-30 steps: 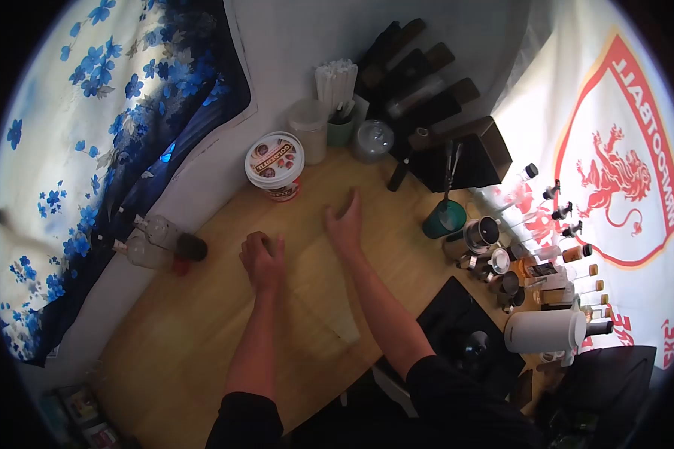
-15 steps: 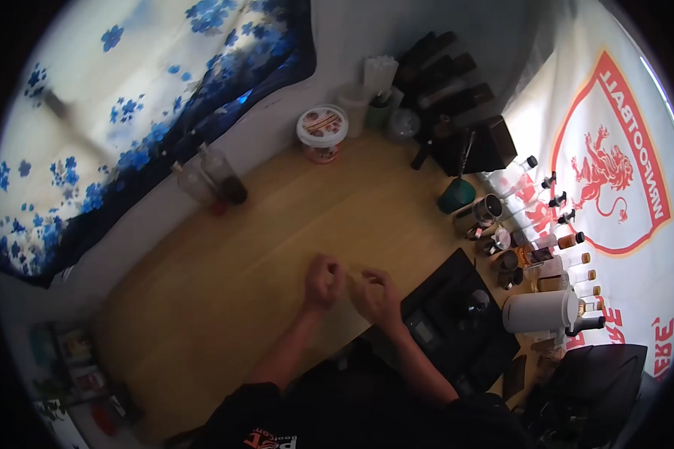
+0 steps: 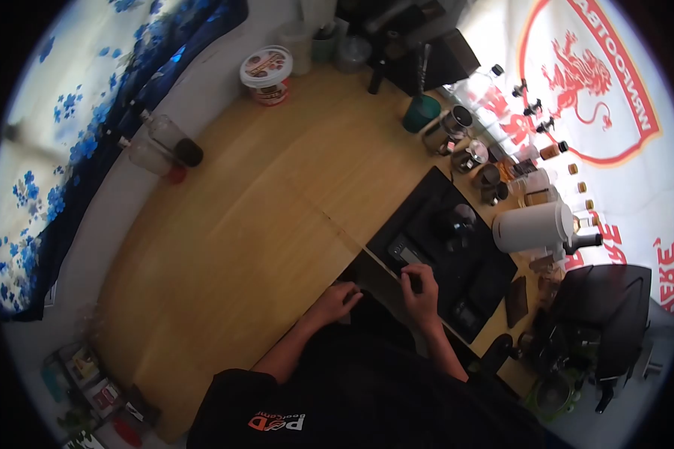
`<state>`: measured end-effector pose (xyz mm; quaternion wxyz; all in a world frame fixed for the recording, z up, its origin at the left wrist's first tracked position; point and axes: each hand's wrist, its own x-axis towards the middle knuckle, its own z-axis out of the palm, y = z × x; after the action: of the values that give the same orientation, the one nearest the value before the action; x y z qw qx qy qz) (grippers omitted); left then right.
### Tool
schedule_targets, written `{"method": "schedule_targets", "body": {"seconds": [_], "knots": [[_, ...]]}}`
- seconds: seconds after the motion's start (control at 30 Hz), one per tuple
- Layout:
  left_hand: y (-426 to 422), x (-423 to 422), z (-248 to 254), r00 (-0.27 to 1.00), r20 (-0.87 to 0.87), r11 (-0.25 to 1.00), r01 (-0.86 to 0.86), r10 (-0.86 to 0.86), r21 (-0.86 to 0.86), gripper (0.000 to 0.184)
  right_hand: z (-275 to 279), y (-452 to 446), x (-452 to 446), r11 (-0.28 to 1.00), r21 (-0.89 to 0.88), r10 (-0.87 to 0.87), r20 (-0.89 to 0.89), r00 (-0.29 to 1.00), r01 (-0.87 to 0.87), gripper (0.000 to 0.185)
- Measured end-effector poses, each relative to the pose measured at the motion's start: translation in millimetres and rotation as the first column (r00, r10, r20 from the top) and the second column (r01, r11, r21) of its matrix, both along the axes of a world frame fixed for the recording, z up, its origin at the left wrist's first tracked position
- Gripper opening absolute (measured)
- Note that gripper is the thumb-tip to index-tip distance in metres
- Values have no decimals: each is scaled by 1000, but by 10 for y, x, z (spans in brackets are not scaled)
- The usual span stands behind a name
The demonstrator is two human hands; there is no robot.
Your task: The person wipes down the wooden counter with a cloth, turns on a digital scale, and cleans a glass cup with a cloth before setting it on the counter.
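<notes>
My left hand [image 3: 338, 303] is at the front edge of the wooden table [image 3: 225, 224], close to my body. Its fingers are loosely bent and the thumb stands apart from them, with nothing visible between. My right hand [image 3: 421, 288] is raised near the front edge of a black mat [image 3: 434, 217]. Its fingers are half curled, thumb and forefinger apart, and I see nothing in them. Just beyond the right fingertips lies a small scale with a grey display [image 3: 407, 253]. A dark rounded object [image 3: 459, 223] stands on the mat.
A white-lidded tub [image 3: 266, 75] stands at the back. Two bottles [image 3: 174, 141] lean by the left wall. A green cup [image 3: 421, 112], metal jugs [image 3: 448, 129] and a white kettle [image 3: 532, 227] line the right side. A black machine [image 3: 599, 303] sits at the far right.
Both hands have come back from over the table toward my body and moved farther apart. The view has shifted, so more of the right side shows.
</notes>
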<state>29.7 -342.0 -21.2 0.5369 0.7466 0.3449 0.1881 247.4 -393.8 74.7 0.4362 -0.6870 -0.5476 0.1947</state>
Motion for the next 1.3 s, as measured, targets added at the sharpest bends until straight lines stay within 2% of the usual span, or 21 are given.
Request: {"method": "schedule_targets", "body": {"seconds": [0.07,0.1,0.17,0.2,0.27,0.3,0.37,0.5,0.57,0.6,0.63,0.67,0.7,0.77,0.9,1.03,1.1,1.17,1.23,1.3], "knots": [[-3,27,12,1000,-6,999,-20,20,32,21,77,-174,171,989,-57,-142,-133,981,136,11],[0,75,28,1000,-3,999,-28,28,46,21,98,-261,267,980,-55,-198,-117,973,192,11],[-20,187,189,997,-10,993,-78,80,93,18,110,-392,402,983,52,-170,-128,977,178,11],[-42,249,230,1000,2,995,-22,22,94,18,146,-481,463,971,56,-226,-117,967,234,11],[-102,401,294,996,25,993,-93,91,67,14,228,-625,618,985,58,-143,-227,963,160,11],[-167,519,356,998,30,995,-61,58,75,14,279,-724,738,979,67,-172,-225,959,192,11],[-289,778,460,993,79,992,-93,87,82,11,346,-912,1001,979,170,-113,-31,993,117,12],[-701,1516,684,996,79,998,-48,45,40,11,265,-1461,1668,943,167,-271,-109,956,287,10],[-966,1984,915,988,149,994,33,-48,102,9,119,-1755,2063,884,144,-463,128,877,446,17],[-1072,2157,822,983,146,992,105,-113,63,10,63,-1867,2204,878,141,-473,115,873,457,17],[-1188,2343,839,983,135,991,115,-122,63,10,22,-1971,2337,826,51,-560,200,804,562,22],[-1303,2539,856,971,151,974,164,-187,157,11,-31,-2075,2442,753,-30,-623,292,726,658,27],[-1408,2683,868,954,161,945,208,-253,252,13,-118,-2164,2509,749,-35,-628,281,726,661,27],[-1565,2903,838,942,124,926,271,-312,264,16,-328,-2253,2653,689,-79,-647,380,660,721,36],[-1810,3171,925,929,103,912,320,-355,257,16,-541,-2283,2769,665,-16,-685,386,618,747,28],[-1903,3216,918,945,149,951,270,-292,154,17,-562,-2240,2889,670,-33,-702,294,648,741,20],[-1915,3157,932,950,163,962,250,-266,111,17,-511,-2248,2915,619,14,-771,202,604,785,15],[-1891,3116,985,953,177,968,238,-248,76,17,-413,-2288,2934,626,42,-770,191,608,779,15],[-1842,3053,987,957,191,976,211,-219,60,19,-249,-2312,2941,601,53,-768,-238,594,798,15],[-1797,2996,988,960,204,981,188,-192,40,22,9,-2375,2944,641,5,-733,-290,615,767,17]]}}
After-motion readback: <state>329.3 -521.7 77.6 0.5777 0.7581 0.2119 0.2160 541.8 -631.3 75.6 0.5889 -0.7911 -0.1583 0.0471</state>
